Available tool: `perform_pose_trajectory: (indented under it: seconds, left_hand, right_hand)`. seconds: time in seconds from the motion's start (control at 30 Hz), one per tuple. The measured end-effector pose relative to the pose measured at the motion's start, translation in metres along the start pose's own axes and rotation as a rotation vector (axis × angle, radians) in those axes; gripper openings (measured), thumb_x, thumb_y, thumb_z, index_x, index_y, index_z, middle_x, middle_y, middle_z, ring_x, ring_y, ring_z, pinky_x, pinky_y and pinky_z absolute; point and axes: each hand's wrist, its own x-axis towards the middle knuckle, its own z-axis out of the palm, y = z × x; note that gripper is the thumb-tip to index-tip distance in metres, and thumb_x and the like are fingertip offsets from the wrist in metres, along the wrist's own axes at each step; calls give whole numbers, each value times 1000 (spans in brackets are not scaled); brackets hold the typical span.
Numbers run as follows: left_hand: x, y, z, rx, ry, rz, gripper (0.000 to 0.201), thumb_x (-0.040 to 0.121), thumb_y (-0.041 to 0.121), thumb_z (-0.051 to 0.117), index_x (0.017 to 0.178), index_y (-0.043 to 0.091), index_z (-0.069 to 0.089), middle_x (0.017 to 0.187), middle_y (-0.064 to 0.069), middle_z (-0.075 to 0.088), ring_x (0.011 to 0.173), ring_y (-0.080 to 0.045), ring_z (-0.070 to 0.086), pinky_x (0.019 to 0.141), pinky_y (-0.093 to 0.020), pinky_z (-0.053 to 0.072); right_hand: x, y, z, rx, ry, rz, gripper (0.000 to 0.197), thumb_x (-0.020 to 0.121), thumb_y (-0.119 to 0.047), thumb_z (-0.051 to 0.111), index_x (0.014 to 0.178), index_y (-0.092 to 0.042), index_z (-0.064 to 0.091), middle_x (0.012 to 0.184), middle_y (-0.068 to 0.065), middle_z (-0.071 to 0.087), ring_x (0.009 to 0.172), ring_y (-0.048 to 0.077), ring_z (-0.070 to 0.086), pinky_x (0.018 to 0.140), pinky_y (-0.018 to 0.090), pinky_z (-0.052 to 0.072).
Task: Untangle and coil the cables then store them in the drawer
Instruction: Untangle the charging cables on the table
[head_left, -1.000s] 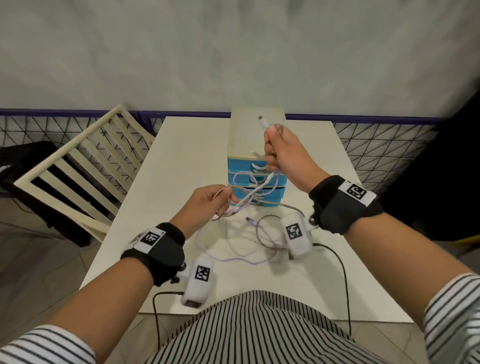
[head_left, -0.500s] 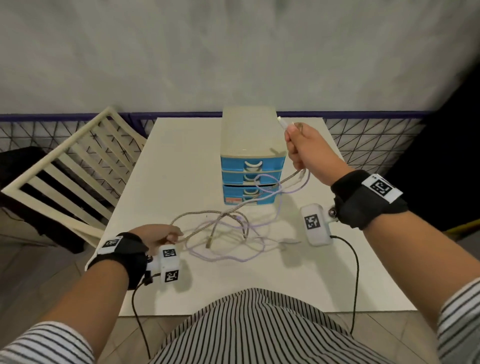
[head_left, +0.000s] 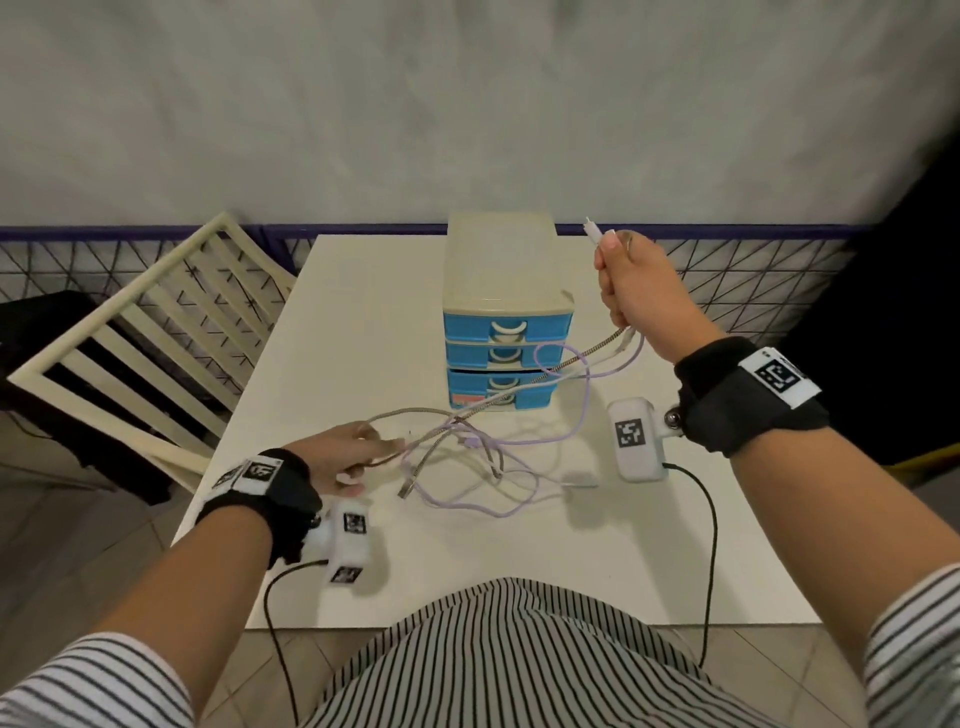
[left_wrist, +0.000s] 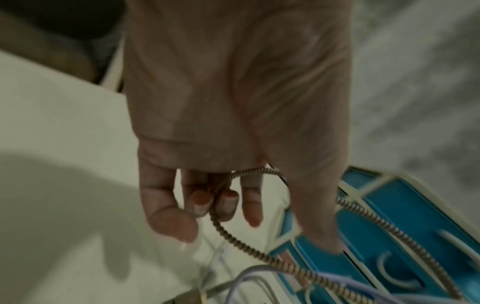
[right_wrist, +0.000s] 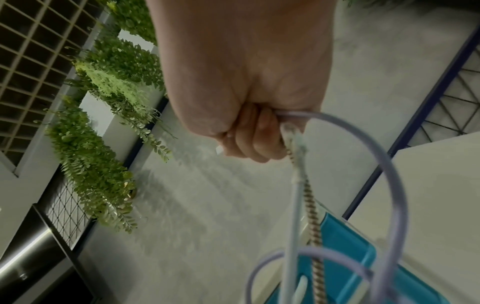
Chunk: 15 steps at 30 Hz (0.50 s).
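Observation:
A tangle of three cables, braided (head_left: 597, 345), lilac (head_left: 467, 506) and white, runs over the white table (head_left: 363, 312) in front of a small drawer unit (head_left: 506, 312) with blue drawers, all pushed in. My right hand (head_left: 628, 280) is raised to the right of the unit and fists all three cables; a white plug (head_left: 592, 231) sticks out above it. In the right wrist view the lilac cable (right_wrist: 389, 164) loops out of the fist beside the white and braided ones. My left hand (head_left: 358, 457) sits low near the table's left edge. Its curled fingers (left_wrist: 226, 203) hold the braided cable (left_wrist: 233, 240).
A cream slatted chair (head_left: 156, 332) stands to the left of the table. A wire-mesh railing (head_left: 753, 270) runs behind the table, before a grey wall. Black leads from the wrist cameras hang over the table's near edge (head_left: 709, 545).
My left hand has dropped from mid-air to the table's left side, drawing the braided cable out. My right hand has moved right of the drawer unit, stretching the cables between the hands.

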Motion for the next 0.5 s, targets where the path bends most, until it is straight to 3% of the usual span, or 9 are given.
perform_pose_trajectory:
  seconds: [0.07,0.13,0.2,0.23,0.3,0.33,0.4,0.43,0.5]
  left_hand:
    - [-5,7,8,134,20,17,49,87,59,48,59,19,40,54,3,34,53,-16,32,59,-23,38]
    - [-4,4,4,95,17,0,65,88,68,29,52,15,42,49,1,35,47,-18,37,52,-20,40]
    - [0,-4,-4,-126,1,-36,70,92,63,21,57,9,49,42,-1,39,39,-19,40,40,-17,41]
    - [4,-10,-11,-249,34,-56,63,97,53,21,67,5,50,39,-3,43,35,-20,42,37,-16,42]
    - [9,-18,-19,-331,116,-122,38,97,28,27,80,1,47,40,-6,52,30,-19,43,35,-15,40]
    - [11,-23,-22,-278,137,-162,31,95,23,32,80,2,49,43,-5,55,33,-17,43,33,-14,37]
    - [14,-28,-26,52,117,-175,28,91,31,49,73,10,53,45,1,52,46,-15,40,37,-18,36]
    - [13,-28,-27,246,112,-123,27,87,34,59,72,13,52,51,-1,52,51,-15,43,44,-21,37]
    - [11,-24,-24,436,125,61,25,80,33,71,87,17,52,73,-6,63,62,-17,58,59,-26,42]
  right_hand:
    - [4,-1,-1,-23,39,-7,30,102,-30,30,80,-17,45,62,-1,38,49,11,31,43,26,26]
    - [8,-4,-7,-11,81,-4,31,102,-32,31,77,-20,45,61,-1,38,49,11,31,43,27,26]
    - [10,-6,-16,32,104,20,31,103,-30,30,77,-19,44,62,-1,36,49,10,30,43,27,26]
    - [11,-6,-19,56,108,34,31,103,-29,30,77,-19,44,63,-1,36,49,10,30,43,26,26]
    - [12,-4,-21,68,107,47,30,103,-29,30,78,-19,44,63,-2,36,49,9,30,43,25,27]
    - [12,-3,-19,55,106,46,30,102,-30,31,78,-19,45,63,-2,37,49,9,30,43,25,27]
    - [12,-1,-16,16,100,29,31,102,-31,32,77,-20,45,63,-1,38,49,10,30,43,26,26]
    - [11,-1,-15,1,94,23,31,101,-32,32,76,-20,45,63,-1,38,49,10,30,44,26,26]
    - [11,0,-11,3,64,26,30,102,-32,31,79,-18,46,63,-1,38,49,10,30,43,25,26]
